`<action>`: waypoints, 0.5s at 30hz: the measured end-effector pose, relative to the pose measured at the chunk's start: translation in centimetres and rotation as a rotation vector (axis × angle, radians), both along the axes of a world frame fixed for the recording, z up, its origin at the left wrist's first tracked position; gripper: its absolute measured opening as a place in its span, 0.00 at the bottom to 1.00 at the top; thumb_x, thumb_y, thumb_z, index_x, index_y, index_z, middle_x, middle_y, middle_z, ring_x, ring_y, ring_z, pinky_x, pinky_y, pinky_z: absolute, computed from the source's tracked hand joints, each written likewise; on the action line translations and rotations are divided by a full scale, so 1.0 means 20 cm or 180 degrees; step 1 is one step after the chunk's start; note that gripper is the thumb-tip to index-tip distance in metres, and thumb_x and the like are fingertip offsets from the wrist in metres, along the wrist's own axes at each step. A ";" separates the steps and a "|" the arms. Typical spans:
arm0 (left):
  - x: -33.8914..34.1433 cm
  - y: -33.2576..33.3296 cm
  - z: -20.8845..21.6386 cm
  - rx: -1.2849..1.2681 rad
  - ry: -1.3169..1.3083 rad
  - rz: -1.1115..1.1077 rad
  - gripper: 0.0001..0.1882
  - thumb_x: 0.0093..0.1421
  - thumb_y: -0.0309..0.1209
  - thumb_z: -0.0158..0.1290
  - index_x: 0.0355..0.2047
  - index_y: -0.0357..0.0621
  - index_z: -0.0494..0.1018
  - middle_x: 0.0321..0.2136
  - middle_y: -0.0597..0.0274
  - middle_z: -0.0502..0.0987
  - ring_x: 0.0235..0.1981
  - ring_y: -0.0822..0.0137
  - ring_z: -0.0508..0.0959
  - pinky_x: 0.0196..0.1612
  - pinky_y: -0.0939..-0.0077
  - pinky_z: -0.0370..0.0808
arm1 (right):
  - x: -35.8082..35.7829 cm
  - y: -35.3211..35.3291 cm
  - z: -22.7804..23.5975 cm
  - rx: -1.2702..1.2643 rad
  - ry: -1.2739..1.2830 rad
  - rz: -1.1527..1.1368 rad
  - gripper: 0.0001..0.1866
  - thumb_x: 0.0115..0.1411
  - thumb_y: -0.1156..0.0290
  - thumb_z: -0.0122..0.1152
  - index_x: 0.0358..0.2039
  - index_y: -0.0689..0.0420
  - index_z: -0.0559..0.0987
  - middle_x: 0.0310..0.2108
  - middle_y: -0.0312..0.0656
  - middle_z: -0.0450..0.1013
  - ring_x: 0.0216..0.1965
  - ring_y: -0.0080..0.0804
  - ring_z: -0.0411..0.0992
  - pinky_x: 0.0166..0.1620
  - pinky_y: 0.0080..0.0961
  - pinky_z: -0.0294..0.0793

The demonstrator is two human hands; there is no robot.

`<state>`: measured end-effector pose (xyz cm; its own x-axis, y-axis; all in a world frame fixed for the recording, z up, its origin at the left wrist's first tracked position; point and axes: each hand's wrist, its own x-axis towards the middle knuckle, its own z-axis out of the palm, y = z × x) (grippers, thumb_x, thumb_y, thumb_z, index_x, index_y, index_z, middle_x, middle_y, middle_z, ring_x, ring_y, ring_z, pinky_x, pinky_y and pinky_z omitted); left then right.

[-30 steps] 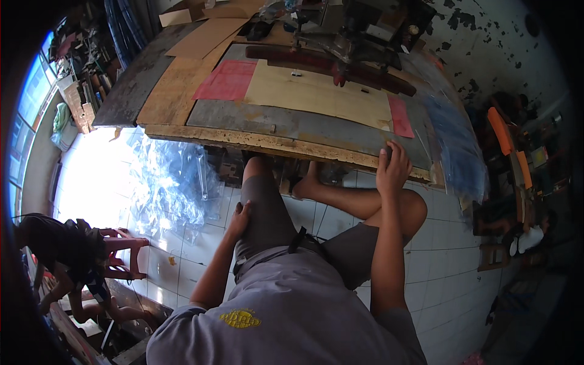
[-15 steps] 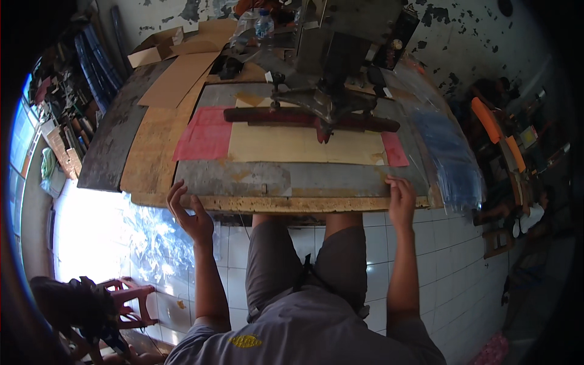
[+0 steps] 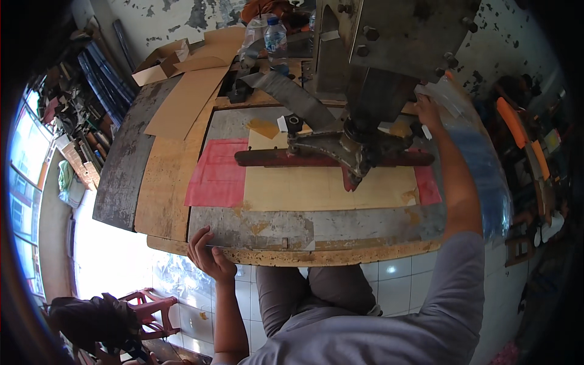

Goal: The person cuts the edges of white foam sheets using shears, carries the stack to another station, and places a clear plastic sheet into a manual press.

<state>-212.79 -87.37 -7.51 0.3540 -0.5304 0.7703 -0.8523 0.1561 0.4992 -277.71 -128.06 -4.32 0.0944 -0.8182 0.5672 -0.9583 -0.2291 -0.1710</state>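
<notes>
My left hand [image 3: 211,255] rests at the table's front edge, its fingers loosely apart and holding nothing. My right hand [image 3: 428,111] reaches far forward, beside the machine's right side; its fingertips are small and partly hidden, so a grip cannot be made out. Between my arms a cream sheet [image 3: 328,190] lies on a grey metal plate [image 3: 261,228], with a red sheet [image 3: 214,173] showing at either end. Across these sheets sits a long, dark red bar [image 3: 267,159], under the metal bracket [image 3: 359,146] of a heavy press [image 3: 407,45].
Flat cardboard [image 3: 182,106] and an open box [image 3: 159,66] lie at the back left. A water bottle [image 3: 275,38] stands behind the plate. Clear plastic sheets [image 3: 486,176] hang over the right edge. Another person [image 3: 91,319] is at the lower left near a red stool [image 3: 152,313].
My right hand has left the front edge and stretched forward to the right of the press. My left hand stays at the edge. The view has shifted closer to the table.
</notes>
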 end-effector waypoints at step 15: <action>-0.04 -0.03 -0.08 -0.0162 0.0409 0.0080 0.28 0.67 0.51 0.35 0.39 0.38 0.74 0.42 0.49 0.80 0.47 0.52 0.75 0.56 0.55 0.66 | 0.07 -0.12 -0.14 0.0017 -0.0204 -0.0327 0.28 0.65 0.49 0.61 0.60 0.49 0.73 0.65 0.58 0.61 0.65 0.61 0.63 0.66 0.50 0.64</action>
<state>-213.49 -88.05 -9.18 0.4641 -0.4815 0.7434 -0.7859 0.1633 0.5964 -276.26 -130.42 -7.21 -0.0266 -0.8247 0.5649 -0.9637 -0.1290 -0.2337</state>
